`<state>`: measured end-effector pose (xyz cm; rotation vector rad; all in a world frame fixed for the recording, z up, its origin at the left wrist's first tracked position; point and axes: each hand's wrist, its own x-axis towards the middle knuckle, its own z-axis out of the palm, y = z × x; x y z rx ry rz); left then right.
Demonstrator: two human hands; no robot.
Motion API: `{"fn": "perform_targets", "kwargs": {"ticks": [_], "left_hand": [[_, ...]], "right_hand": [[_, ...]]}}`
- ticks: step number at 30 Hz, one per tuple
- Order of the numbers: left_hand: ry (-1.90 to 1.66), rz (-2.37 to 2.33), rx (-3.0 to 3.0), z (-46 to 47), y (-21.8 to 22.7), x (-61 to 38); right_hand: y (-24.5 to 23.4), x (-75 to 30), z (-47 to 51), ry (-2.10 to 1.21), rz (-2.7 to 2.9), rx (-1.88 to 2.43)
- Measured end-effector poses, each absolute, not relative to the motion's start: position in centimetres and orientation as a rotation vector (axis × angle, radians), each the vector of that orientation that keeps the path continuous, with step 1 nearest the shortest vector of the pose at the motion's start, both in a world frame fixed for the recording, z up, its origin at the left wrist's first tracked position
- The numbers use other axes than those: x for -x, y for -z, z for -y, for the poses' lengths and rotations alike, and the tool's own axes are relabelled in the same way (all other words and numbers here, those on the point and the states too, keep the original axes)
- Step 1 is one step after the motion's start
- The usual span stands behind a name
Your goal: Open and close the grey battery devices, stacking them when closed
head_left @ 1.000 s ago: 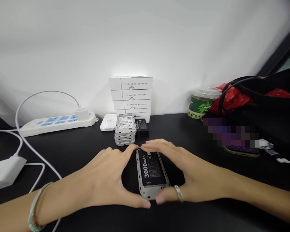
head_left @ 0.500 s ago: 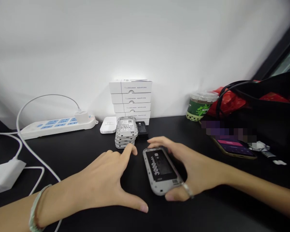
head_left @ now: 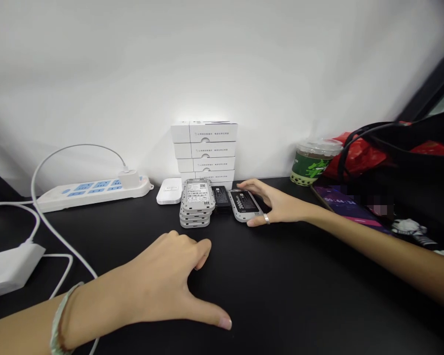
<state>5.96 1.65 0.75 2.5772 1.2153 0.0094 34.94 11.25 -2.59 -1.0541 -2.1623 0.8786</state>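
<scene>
My right hand reaches far across the black desk and grips a grey pocket device with a black 3000 mAh battery showing. The device lies on the desk beside a loose black battery and a stack of similar grey devices. My left hand rests palm down on the desk near me. Its thumb points right, its fingers are loosely curled, and it holds nothing.
A stack of white boxes stands against the wall, with a small white device at its left. A power strip, a white charger and cables lie left. A drink cup, a phone and a black bag sit right.
My right hand lifted the battery-fitted device from in front of me and carried it back beside the stack. My left hand let go and stayed on the desk.
</scene>
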Motion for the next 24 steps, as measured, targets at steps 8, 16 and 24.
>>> {"fn": "perform_targets", "kwargs": {"ticks": [8, 16, 24], "left_hand": [[-0.366, -1.111, -2.299, -5.2, -4.3, -4.2], [-0.568, -1.294, -2.485, -9.5, -2.3, -2.9], [-0.520, -1.258, -2.511, -8.4, -2.1, -2.8]], "right_hand": [[3.4, -36.0, -6.7, -0.759, 1.424, 1.157], [3.6, -36.1, -6.6, -0.831, 1.360, 1.188], [3.1, -35.8, -6.1, -0.849, 1.400, 1.201]]}}
